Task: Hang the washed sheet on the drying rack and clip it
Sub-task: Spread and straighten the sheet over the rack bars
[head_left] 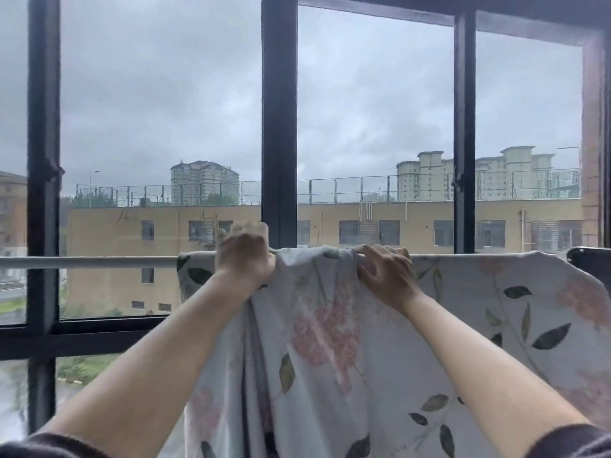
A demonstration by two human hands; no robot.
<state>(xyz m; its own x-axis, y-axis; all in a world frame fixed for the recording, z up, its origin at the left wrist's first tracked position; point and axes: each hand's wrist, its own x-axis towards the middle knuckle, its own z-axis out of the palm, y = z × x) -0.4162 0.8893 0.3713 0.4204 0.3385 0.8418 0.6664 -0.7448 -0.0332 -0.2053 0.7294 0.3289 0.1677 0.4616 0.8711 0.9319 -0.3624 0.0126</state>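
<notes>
Dark sleeves (49, 446) edge the bottom corners, and both bare forearms reach up to the rail (89, 262). The sheet (330, 325) (pale, printed with pink flowers and dark leaves) is draped over the rail and hangs below it, bunched between the hands and spread flatter toward the rail's right end. The left hand (244, 256) is at the rail, fist curled tight round gathered cloth. The right hand (385, 274) is just beside it, on the rail, fingers bent and pinching a fold. Behind the rail stands a dark-framed window (279, 127).
</notes>
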